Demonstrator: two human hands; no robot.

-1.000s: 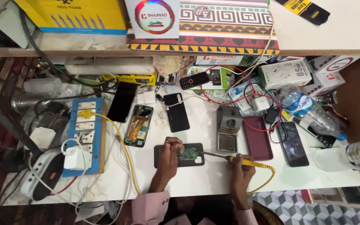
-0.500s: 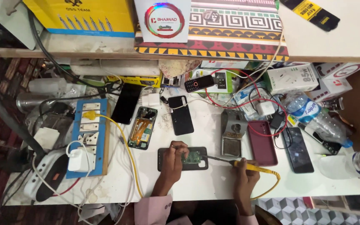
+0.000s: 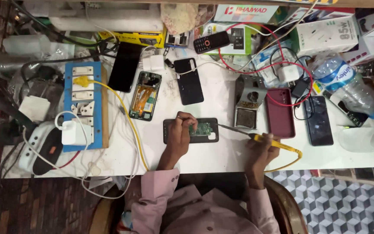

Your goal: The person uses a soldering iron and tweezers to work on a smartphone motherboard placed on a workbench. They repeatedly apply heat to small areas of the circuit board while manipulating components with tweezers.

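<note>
1. The opened phone (image 3: 191,130) lies flat on the white counter (image 3: 221,156), just ahead of the person's two hands; its back is off, showing a green circuit board near its middle inside a black frame.
2. Its long axis runs left to right across the counter, parallel to the near edge; I cannot tell which end is the top.
3. The left hand (image 3: 181,135) rests on the phone's left half, its grip closed with fingertips pinched together over the board; whether it holds something small there is too fine to tell.
4. The right hand (image 3: 261,149) is closed around the yellow handle of a soldering iron (image 3: 256,137), whose thin metal tip points left and reaches the phone's right end; a yellow cord trails off to the right.
5. Just beyond the iron stands a grey metal iron stand (image 3: 248,102), with a maroon phone case (image 3: 280,113) beside it and a dark phone (image 3: 318,120) further right.
6. Farther left, another opened phone (image 3: 144,95) lies lengthwise away from the person, near a blue socket board (image 3: 82,106).
7. At the far right lies a plastic water bottle (image 3: 347,86) on its side.
</note>
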